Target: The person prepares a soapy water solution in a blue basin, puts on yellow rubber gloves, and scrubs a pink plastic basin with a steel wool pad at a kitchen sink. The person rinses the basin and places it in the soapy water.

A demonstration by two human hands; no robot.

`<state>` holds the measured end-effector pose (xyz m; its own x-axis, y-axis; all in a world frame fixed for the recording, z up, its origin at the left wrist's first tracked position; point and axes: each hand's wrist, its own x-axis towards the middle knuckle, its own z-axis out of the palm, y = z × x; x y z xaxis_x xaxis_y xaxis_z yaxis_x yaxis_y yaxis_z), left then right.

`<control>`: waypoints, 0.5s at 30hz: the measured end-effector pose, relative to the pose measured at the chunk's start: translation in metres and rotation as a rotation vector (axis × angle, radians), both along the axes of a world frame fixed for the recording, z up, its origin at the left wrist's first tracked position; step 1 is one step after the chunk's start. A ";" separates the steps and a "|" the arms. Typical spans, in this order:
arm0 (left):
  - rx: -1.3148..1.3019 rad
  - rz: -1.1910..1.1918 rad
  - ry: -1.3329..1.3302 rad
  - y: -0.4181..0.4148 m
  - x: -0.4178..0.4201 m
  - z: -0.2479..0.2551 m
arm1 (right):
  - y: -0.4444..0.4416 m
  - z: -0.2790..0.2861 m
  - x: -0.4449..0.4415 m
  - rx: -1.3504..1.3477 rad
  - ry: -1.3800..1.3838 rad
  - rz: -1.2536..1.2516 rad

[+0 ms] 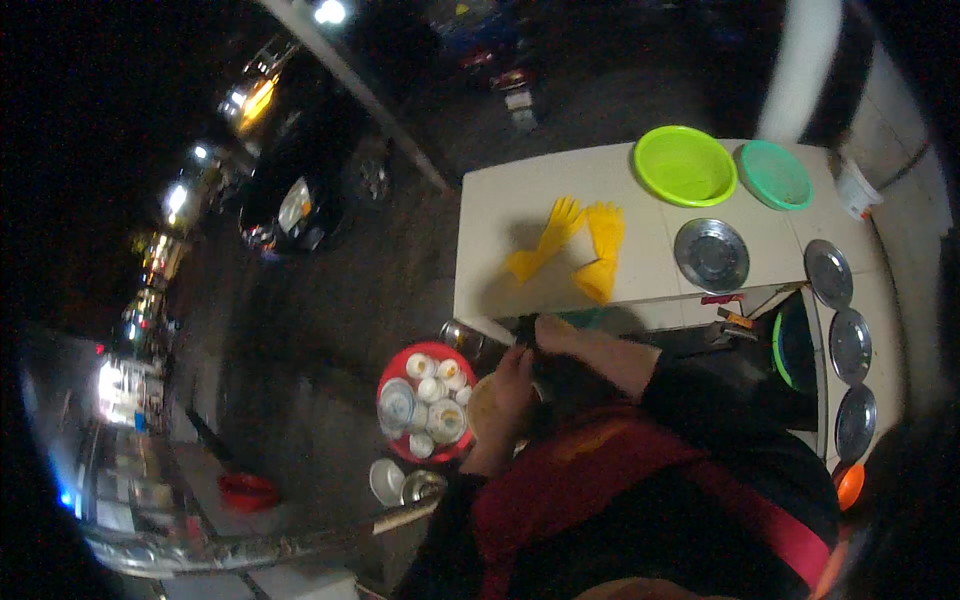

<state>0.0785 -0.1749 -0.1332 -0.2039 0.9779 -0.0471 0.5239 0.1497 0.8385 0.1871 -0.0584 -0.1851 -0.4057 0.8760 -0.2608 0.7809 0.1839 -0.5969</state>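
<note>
My left hand (pixel 514 379) and my right hand (pixel 559 337) are close together beside the near edge of a white tiled counter (pixel 487 225). Something dark lies around the fingertips, and it is too dim to tell whether either hand grips it. Behind my left wrist shows part of a round tan object (pixel 484 409). A pair of yellow rubber gloves (pixel 559 229) lies on the counter beyond my hands. Left of my left hand is a red basin (pixel 389 360) holding several white cups and bowls (pixel 431 390), some with brownish residue.
A lime-green basin (pixel 684 169), a teal basin (pixel 776 176) and a metal plate (pixel 712 256) stand on the counter. More metal plates (pixel 850 346) line its right arm, near an orange bowl (pixel 850 487). A white bowl (pixel 386 482) sits below the red basin. A car (pixel 300 202) stands at left.
</note>
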 end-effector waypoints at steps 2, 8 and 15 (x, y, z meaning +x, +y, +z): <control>-0.145 0.050 -0.173 0.000 0.023 0.034 | 0.009 -0.032 0.010 0.111 0.027 -0.011; 0.023 0.009 -0.258 -0.003 0.042 0.035 | 0.010 -0.029 0.029 0.120 0.192 0.282; 0.259 -0.069 -0.154 -0.013 0.046 0.053 | 0.016 0.003 0.025 -0.298 0.665 0.269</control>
